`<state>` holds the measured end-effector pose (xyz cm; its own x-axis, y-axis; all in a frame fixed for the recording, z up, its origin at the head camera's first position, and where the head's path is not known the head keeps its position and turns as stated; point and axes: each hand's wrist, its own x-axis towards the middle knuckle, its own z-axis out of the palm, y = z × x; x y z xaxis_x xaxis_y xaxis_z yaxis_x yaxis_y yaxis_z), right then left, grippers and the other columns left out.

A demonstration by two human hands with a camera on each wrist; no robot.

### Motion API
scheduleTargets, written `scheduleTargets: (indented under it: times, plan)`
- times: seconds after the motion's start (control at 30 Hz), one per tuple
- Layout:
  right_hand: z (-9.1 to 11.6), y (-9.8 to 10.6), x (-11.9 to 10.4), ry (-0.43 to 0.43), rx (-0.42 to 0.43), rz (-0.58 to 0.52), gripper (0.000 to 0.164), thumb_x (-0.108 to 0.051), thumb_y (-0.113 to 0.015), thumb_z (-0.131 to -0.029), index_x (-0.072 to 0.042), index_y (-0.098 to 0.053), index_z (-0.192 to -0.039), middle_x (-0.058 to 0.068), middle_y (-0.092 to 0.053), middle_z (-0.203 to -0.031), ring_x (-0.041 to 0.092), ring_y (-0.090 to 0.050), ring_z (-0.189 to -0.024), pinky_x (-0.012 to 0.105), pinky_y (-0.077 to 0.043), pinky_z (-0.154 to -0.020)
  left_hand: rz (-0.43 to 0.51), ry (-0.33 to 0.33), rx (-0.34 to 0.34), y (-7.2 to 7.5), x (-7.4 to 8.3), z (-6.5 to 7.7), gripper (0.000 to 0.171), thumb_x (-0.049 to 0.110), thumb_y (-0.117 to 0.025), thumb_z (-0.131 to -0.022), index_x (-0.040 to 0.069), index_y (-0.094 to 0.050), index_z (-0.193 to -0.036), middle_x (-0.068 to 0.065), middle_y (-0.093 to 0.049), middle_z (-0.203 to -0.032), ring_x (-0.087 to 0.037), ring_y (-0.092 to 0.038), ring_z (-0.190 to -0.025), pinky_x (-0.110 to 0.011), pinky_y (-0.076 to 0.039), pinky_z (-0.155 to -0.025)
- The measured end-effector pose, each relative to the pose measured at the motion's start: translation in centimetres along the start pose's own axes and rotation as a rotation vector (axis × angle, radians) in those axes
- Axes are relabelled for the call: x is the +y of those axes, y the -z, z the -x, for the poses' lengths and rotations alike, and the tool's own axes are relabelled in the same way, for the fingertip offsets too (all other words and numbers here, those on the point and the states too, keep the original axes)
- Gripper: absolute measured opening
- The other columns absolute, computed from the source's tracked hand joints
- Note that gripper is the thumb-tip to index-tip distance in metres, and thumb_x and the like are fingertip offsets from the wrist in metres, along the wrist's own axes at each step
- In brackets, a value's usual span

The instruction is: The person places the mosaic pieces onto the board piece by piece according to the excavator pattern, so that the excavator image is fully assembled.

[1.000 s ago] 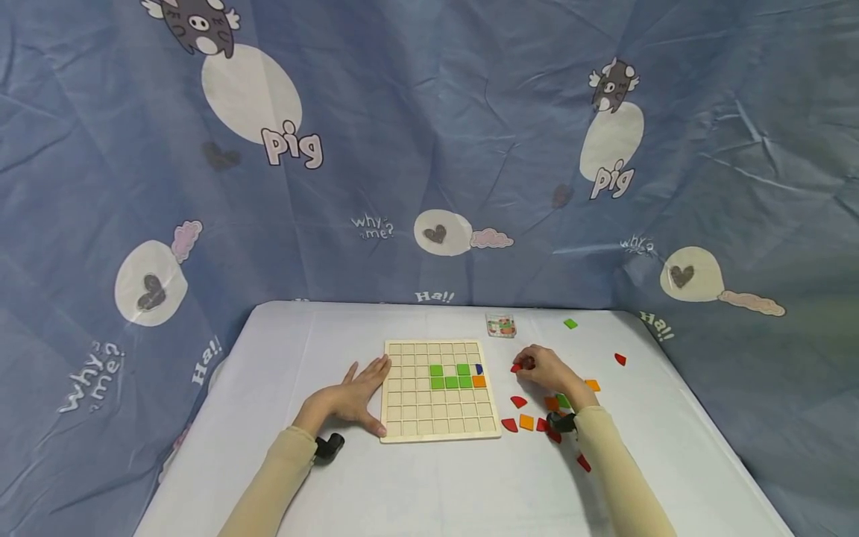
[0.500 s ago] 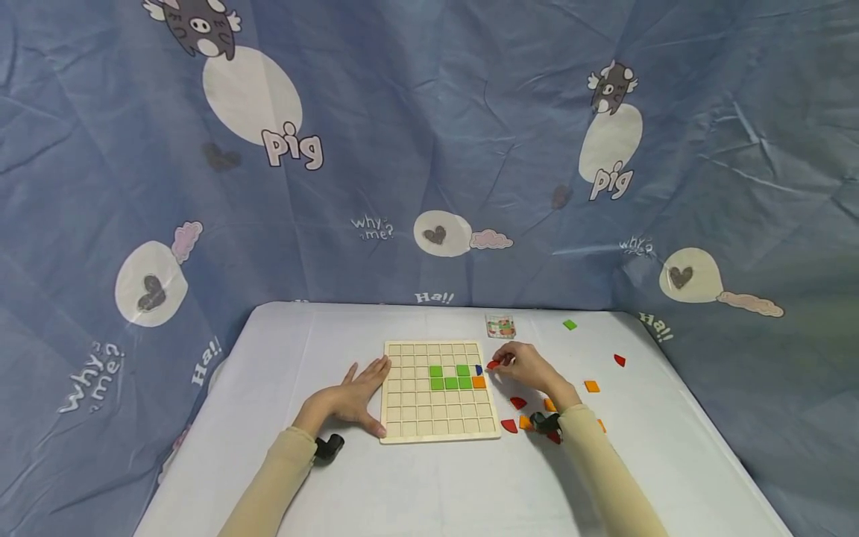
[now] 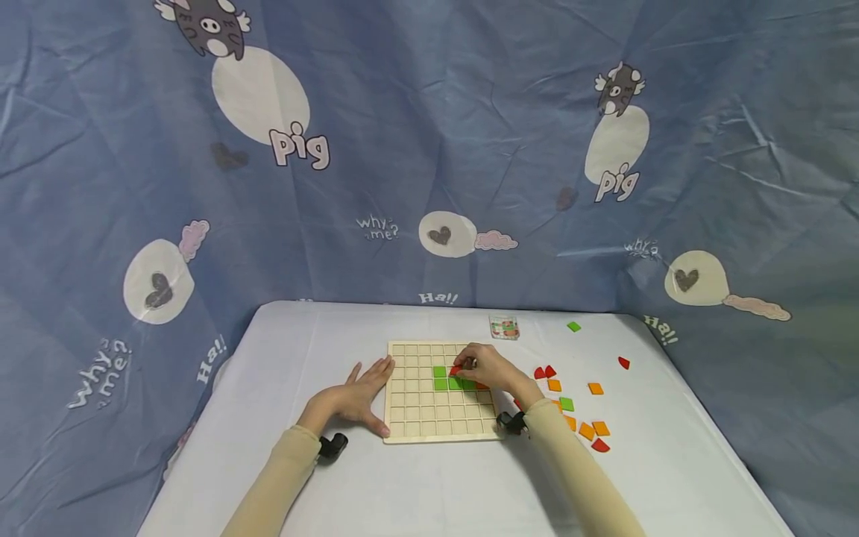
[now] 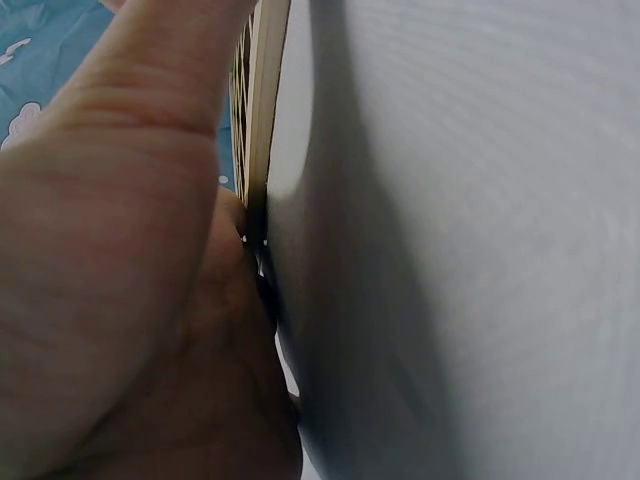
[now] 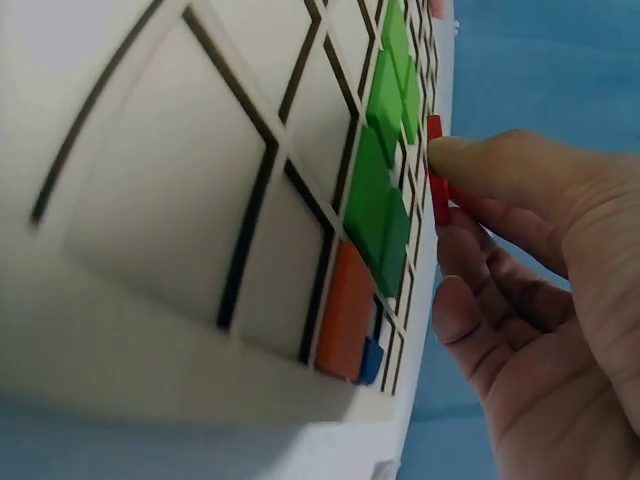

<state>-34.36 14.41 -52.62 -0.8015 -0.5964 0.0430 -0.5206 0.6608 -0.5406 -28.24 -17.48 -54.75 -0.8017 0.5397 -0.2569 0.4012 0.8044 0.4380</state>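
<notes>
My right hand (image 3: 493,367) pinches a red quarter-round tile (image 3: 455,371) between thumb and fingertips, over the wooden grid board (image 3: 436,430). In the right wrist view the red tile (image 5: 441,202) is partly covered by the thumb. Close by, several green square tiles (image 3: 440,384) sit in the board's cells, one of them under the hand in the head view. An orange tile (image 5: 345,315) and a small blue piece (image 5: 372,361) lie in cells near the board's right edge. My left hand (image 3: 356,400) lies spread along the left edge, index fingertip and thumb at the frame.
Loose red, orange (image 3: 595,388) and green (image 3: 567,404) tiles are scattered right of the board, some behind the right forearm. A printed picture card (image 3: 504,327) lies beyond the board's far right corner. A green tile (image 3: 573,327) and a red tile (image 3: 624,362) lie farther off.
My right hand has carried the red tile leftward from the loose tiles to over the green ones on the board. The left hand keeps its place; the head view has shifted slightly.
</notes>
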Motion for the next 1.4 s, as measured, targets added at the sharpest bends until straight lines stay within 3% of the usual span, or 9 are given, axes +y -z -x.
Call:
scheduleTargets:
  times: [0.43, 0.8, 1.4]
  plan:
    - [-1.1, -0.6, 0.4, 0.013, -0.067, 0.039, 0.012, -0.021, -0.071, -0.088, -0.02, -0.071, -0.1, -0.005, -0.064, -0.105, 0.012, -0.06, -0.096, 0.03, -0.053, -0.083, 0.025, -0.007, 0.008, 0.2, 0.1, 0.0, 0.142, 0.067, -0.08, -0.056, 0.005, -0.001, -0.155, -0.011, 0.007, -0.163, -0.028, 0.005, -0.151, -0.057, 0.011, -0.119]
    - [-1.6, -0.2, 0.4, 0.008, -0.109, 0.004, 0.011, -0.014, -0.071, -0.088, -0.017, -0.071, -0.098, -0.005, -0.061, -0.097, 0.008, -0.056, -0.085, 0.024, -0.051, -0.076, 0.003, -0.01, -0.001, 0.0, 0.0, 0.0, 0.142, 0.068, -0.079, -0.056, 0.006, 0.001, -0.155, -0.01, 0.008, -0.163, -0.027, 0.007, -0.151, -0.057, 0.011, -0.119]
    - [-1.5, -0.1, 0.4, -0.014, -0.071, -0.007, 0.011, -0.018, -0.073, -0.087, -0.018, -0.072, -0.097, -0.006, -0.064, -0.099, 0.007, -0.056, -0.085, 0.025, -0.05, -0.076, -0.004, 0.006, -0.007, 0.2, 0.2, 0.0, 0.144, 0.07, -0.078, -0.055, 0.007, 0.003, -0.155, -0.009, 0.009, -0.163, -0.026, 0.007, -0.151, -0.055, 0.011, -0.119]
